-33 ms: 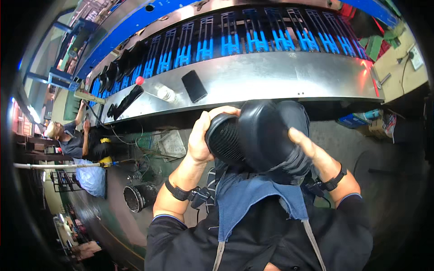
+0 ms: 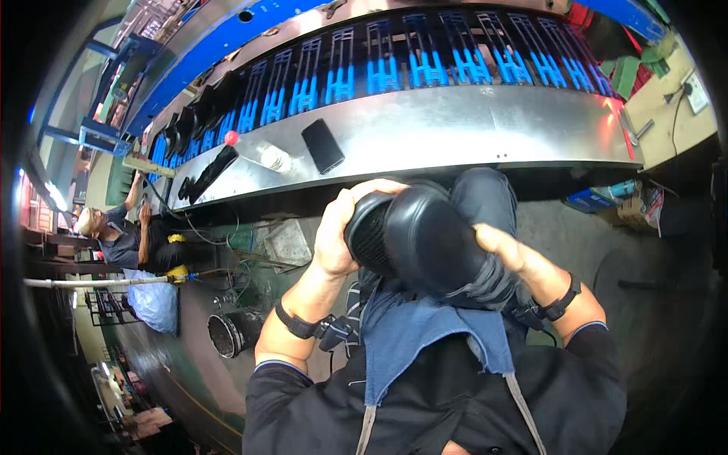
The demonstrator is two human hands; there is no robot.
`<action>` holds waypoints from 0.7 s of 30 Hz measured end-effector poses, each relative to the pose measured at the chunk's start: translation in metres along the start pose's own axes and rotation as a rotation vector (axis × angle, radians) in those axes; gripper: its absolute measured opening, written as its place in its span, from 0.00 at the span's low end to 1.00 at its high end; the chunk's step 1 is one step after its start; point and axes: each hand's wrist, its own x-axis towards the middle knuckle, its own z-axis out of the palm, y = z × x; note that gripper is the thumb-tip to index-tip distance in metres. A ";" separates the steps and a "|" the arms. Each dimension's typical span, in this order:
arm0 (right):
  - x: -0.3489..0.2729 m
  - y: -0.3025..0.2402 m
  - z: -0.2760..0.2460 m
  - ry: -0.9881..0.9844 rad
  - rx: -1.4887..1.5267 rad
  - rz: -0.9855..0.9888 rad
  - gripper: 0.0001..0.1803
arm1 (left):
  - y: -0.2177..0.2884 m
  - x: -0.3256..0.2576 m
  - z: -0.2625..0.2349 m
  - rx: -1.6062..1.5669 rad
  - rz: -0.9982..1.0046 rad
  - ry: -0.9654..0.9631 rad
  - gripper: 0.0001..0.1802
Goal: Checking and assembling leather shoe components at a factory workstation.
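Observation:
In front of my lap I hold a pair of black shoes close together. My left hand point(image 2: 335, 239) is closed round the left shoe point(image 2: 367, 235), whose ridged sole faces up. The right shoe point(image 2: 428, 239), smooth and rounded at the toe, overlaps it. My right hand point(image 2: 504, 246) grips this shoe toward its back end, thumb on top and the other fingers hidden beneath. Whether the two shoes touch I cannot tell. Below them a blue denim apron point(image 2: 409, 345) covers my lap.
Ahead runs a metal ledge point(image 2: 425, 129) with a black phone point(image 2: 323, 145), a clear bottle point(image 2: 274, 158) and a dark tool point(image 2: 208, 174). Behind it stand blue-and-black racks point(image 2: 381, 76). A co-worker point(image 2: 121, 231) is at far left. A bucket point(image 2: 225, 334) stands at left, boxes point(image 2: 637, 205) at right.
The right shoe has moved left and a little toward me, its toe now tilted further left over the left shoe. My right hand has shifted slightly left with it.

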 end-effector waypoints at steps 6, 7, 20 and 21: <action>-0.015 0.015 0.003 -0.044 -0.180 -0.088 0.40 | 0.005 0.007 0.031 0.106 0.003 -0.052 0.35; -0.013 0.007 0.008 -0.024 -0.183 -0.107 0.38 | 0.007 0.008 0.035 0.131 -0.014 -0.033 0.35; -0.004 0.019 -0.003 0.055 -0.273 -0.249 0.31 | 0.012 0.012 0.046 0.259 -0.068 0.024 0.35; -0.003 0.018 -0.002 0.059 -0.251 -0.241 0.31 | 0.012 0.012 0.045 0.263 -0.063 0.013 0.35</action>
